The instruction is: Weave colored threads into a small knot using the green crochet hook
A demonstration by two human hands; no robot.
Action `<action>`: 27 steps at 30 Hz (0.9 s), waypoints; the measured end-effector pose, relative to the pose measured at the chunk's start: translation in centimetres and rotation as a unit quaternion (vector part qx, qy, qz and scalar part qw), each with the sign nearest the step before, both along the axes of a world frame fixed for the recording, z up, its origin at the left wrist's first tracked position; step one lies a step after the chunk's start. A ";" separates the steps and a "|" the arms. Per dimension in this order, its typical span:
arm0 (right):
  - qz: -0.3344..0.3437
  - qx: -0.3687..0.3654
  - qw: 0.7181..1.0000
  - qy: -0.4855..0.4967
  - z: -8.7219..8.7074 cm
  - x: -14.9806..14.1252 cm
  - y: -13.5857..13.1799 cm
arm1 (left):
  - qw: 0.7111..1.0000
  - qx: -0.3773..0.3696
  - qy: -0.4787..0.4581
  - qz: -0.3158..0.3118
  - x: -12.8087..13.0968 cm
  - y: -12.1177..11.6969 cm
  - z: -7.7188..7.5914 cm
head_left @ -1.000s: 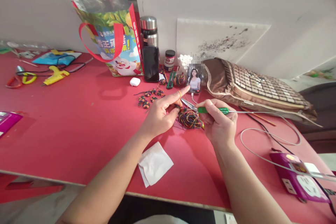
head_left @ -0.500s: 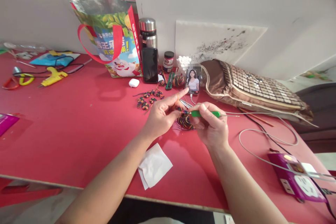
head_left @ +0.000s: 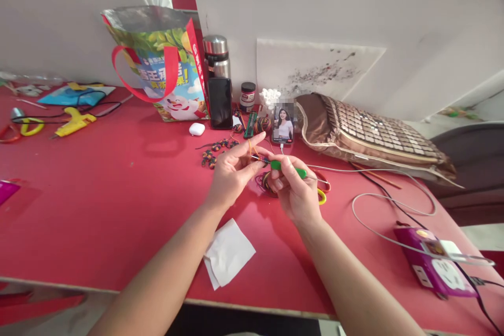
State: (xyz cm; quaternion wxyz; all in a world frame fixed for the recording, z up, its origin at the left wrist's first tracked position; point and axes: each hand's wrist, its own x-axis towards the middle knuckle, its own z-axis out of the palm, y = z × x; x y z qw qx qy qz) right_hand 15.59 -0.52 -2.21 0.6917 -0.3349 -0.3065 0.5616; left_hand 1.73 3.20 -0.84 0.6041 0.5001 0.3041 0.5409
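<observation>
My left hand (head_left: 230,178) pinches a small multicoloured crochet piece (head_left: 262,158) between thumb and fingers. Orange yarn (head_left: 249,147) loops over its raised index finger. In my right hand (head_left: 297,191) is a crochet hook (head_left: 291,169) with a green handle, held like a pen. Its metal shaft points left into the piece; the stitches at its tip are too small to make out. Below the fingers lies a dark multicoloured yarn bundle (head_left: 264,181), partly covered by my right hand. Scissors with red and yellow handles (head_left: 322,197) lie behind that hand.
Finished crochet pieces (head_left: 208,158) lie left of my hands. Behind stand a dark phone (head_left: 220,104), a phone playing video (head_left: 283,125), a jar (head_left: 248,97) and a shopping bag (head_left: 169,71). A napkin (head_left: 230,252) lies in front; a purple power strip (head_left: 437,268) is at right.
Both hands have moved a little left, and the hook's tip is now closer to my left index finger. Scissor handles now show beside my right hand. The view has shifted slightly.
</observation>
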 end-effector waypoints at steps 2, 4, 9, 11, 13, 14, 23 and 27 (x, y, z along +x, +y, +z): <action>-0.002 -0.002 1.000 0.003 0.0 0.0 0.1 | 1.000 -0.026 0.000 0.007 0.1 -0.1 0.1; 0.002 -0.002 1.000 0.004 -0.1 0.0 0.1 | 0.999 -0.051 -0.007 0.015 0.2 -0.2 0.1; 0.025 -0.018 0.999 0.020 -0.5 0.0 0.2 | 0.996 -0.073 -0.024 0.036 0.6 -0.3 0.2; 0.035 -0.027 0.998 0.033 -0.7 0.0 0.3 | 0.996 -0.070 -0.030 0.043 0.7 -0.4 0.2; 0.042 -0.036 0.997 0.052 -0.9 0.1 0.5 | 0.996 -0.066 -0.037 0.040 0.9 -0.4 0.1; 0.044 -0.042 0.996 0.065 -0.9 0.1 0.6 | 0.996 -0.065 -0.039 0.035 1.0 -0.4 0.0; 0.043 -0.070 0.990 0.118 -1.1 0.1 0.9 | 0.996 -0.075 -0.039 0.011 0.9 -0.4 -0.2; 0.037 -0.065 0.992 0.104 -1.3 0.2 0.9 | 0.998 -0.057 -0.021 0.015 1.0 -0.2 -0.5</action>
